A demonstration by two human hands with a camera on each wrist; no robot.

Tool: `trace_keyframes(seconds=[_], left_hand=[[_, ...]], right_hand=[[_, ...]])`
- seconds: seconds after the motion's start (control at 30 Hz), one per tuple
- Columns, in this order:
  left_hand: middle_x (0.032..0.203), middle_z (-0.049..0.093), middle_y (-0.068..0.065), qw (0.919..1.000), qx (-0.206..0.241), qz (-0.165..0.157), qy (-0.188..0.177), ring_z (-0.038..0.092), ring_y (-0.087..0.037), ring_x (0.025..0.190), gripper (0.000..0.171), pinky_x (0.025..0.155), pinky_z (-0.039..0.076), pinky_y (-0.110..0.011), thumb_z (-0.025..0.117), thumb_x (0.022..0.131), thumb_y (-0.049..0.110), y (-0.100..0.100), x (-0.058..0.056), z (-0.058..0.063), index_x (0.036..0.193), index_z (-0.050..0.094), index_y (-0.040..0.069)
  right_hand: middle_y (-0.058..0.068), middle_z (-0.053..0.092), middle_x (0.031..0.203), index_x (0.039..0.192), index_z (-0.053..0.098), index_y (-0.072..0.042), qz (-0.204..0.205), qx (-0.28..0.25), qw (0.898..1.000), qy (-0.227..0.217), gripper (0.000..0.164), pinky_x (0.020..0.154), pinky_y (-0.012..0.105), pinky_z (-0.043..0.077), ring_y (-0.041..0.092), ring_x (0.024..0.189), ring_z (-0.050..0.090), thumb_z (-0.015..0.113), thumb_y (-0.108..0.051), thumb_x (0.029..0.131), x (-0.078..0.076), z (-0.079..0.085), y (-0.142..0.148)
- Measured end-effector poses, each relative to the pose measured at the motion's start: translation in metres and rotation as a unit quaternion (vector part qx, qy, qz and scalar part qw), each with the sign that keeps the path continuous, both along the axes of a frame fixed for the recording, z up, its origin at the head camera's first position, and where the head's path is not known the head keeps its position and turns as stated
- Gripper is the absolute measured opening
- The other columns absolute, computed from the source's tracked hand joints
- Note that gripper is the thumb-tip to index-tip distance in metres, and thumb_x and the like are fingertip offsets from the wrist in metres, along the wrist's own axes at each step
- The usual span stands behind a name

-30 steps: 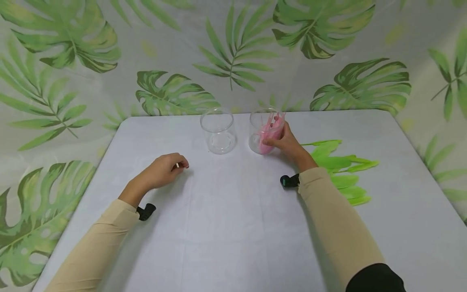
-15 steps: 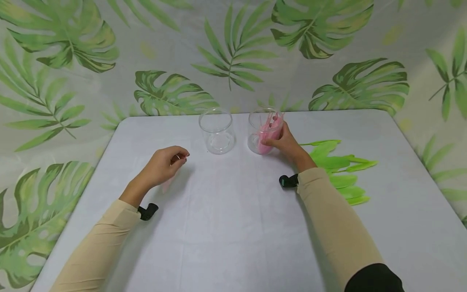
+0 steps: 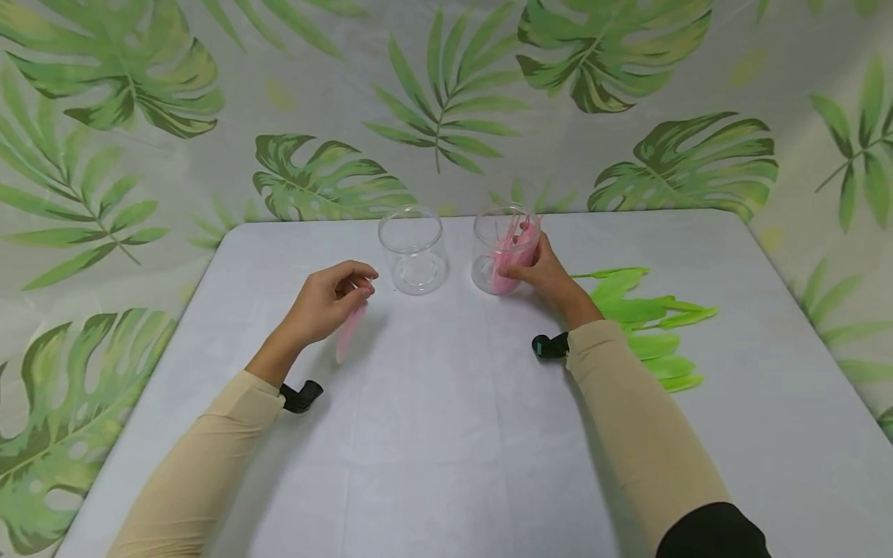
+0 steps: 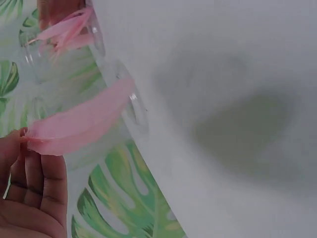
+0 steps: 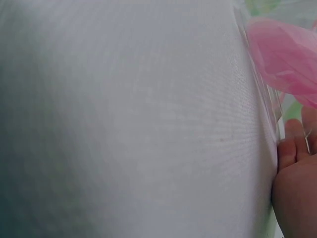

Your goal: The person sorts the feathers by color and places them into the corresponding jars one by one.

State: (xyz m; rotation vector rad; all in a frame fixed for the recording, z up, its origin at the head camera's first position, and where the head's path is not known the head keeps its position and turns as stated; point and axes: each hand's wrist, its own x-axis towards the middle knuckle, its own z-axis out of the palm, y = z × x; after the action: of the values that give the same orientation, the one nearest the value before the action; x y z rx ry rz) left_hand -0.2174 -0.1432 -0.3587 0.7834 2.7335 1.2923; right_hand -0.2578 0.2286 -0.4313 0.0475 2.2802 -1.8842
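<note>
My left hand (image 3: 335, 298) pinches a pink feather (image 3: 350, 333) by its quill between thumb and fingertip, above the table and left of the jars. In the left wrist view the feather (image 4: 81, 121) points away from the fingertips, soft end toward the table. My right hand (image 3: 547, 275) is wrapped round the right side of a clear jar (image 3: 486, 260). Several pink feathers (image 3: 516, 252) stand inside that jar, quills up, leaning to its right. To the left stands a second clear jar (image 3: 417, 263) with nothing visible inside.
Several bright green feathers (image 3: 635, 310) lie on the white table (image 3: 432, 434), partly behind the right forearm. A leaf-printed cloth (image 3: 446, 101) hangs behind the table's back edge. Both wrists wear black cameras.
My left hand has moved up and right toward the left jar, and the pink feather has come into view below its fingers. The right hand stays on its jar.
</note>
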Motion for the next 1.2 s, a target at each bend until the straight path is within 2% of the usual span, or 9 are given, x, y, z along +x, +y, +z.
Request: trace_keyframes(seconds=[0.13, 0.4, 0.63, 0.77, 0.93, 1.03, 1.2], left_hand=[[0.1, 0.069, -0.015, 0.9993, 0.033, -0.009, -0.016, 0.064, -0.011, 0.081, 0.021, 0.07, 0.051, -0.016, 0.06, 0.096, 0.003, 0.014, -0.005, 0.005, 0.116, 0.065, 0.004], [0.098, 0.064, -0.011, 0.9921, 0.109, -0.033, -0.052, 0.064, -0.013, 0.081, 0.02, 0.071, 0.054, -0.022, 0.062, 0.096, 0.006, 0.06, -0.013, 0.02, 0.116, 0.063, 0.004], [0.099, 0.064, -0.009, 0.988, 0.136, -0.065, -0.034, 0.066, -0.018, 0.084, 0.023, 0.074, 0.057, -0.029, 0.063, 0.096, 0.009, 0.099, -0.019, 0.05, 0.118, 0.063, 0.005], [0.1, 0.063, -0.007, 0.9863, 0.146, -0.073, -0.024, 0.065, -0.018, 0.084, 0.024, 0.076, 0.057, -0.031, 0.061, 0.097, 0.01, 0.121, -0.03, 0.068, 0.121, 0.063, 0.007], [0.099, 0.062, -0.004, 0.9787, 0.191, -0.075, -0.003, 0.067, -0.02, 0.086, 0.025, 0.077, 0.058, -0.03, 0.059, 0.098, 0.008, 0.15, -0.049, 0.087, 0.122, 0.062, 0.003], [0.099, 0.063, -0.003, 0.9692, 0.236, -0.07, 0.001, 0.068, -0.023, 0.091, 0.025, 0.079, 0.059, -0.03, 0.06, 0.098, 0.009, 0.167, -0.06, 0.089, 0.121, 0.062, 0.002], [0.097, 0.065, -0.003, 0.9575, 0.284, -0.048, -0.015, 0.068, -0.02, 0.086, 0.021, 0.078, 0.058, -0.029, 0.059, 0.098, 0.007, 0.186, -0.072, 0.075, 0.118, 0.061, 0.001]], right_hand=[[0.01, 0.017, 0.166, 0.158, 0.002, -0.019, 0.002, -0.004, 1.0, -0.001, 0.099, 0.127, 0.046, 0.015, 0.027, 0.154, 0.017, 0.073, -0.016, 0.089, -0.001, 0.001, 0.001], [0.012, 0.016, 0.166, 0.158, 0.002, -0.016, 0.009, -0.03, 1.0, -0.002, 0.099, 0.127, 0.046, 0.014, 0.028, 0.155, 0.016, 0.072, -0.012, 0.088, -0.001, 0.0, 0.001], [0.01, 0.02, 0.165, 0.157, 0.005, -0.018, 0.002, -0.022, 1.0, 0.006, 0.096, 0.126, 0.045, 0.018, 0.026, 0.153, 0.02, 0.073, -0.014, 0.089, 0.003, 0.0, -0.002], [0.01, 0.02, 0.164, 0.157, 0.005, -0.018, -0.006, -0.019, 1.0, 0.005, 0.097, 0.126, 0.045, 0.019, 0.026, 0.152, 0.021, 0.073, -0.016, 0.089, 0.004, -0.001, -0.001], [0.01, 0.02, 0.164, 0.157, 0.005, -0.019, -0.001, -0.023, 1.0, 0.013, 0.097, 0.126, 0.044, 0.019, 0.025, 0.151, 0.023, 0.073, -0.015, 0.089, 0.003, -0.001, 0.0], [0.009, 0.021, 0.164, 0.157, 0.005, -0.021, -0.002, -0.025, 1.0, 0.011, 0.096, 0.126, 0.045, 0.02, 0.025, 0.151, 0.024, 0.073, -0.016, 0.089, 0.002, 0.0, 0.001], [0.012, 0.02, 0.163, 0.157, 0.004, -0.017, 0.001, -0.033, 0.999, 0.005, 0.097, 0.126, 0.045, 0.019, 0.028, 0.15, 0.024, 0.072, -0.014, 0.088, 0.003, 0.005, 0.002]])
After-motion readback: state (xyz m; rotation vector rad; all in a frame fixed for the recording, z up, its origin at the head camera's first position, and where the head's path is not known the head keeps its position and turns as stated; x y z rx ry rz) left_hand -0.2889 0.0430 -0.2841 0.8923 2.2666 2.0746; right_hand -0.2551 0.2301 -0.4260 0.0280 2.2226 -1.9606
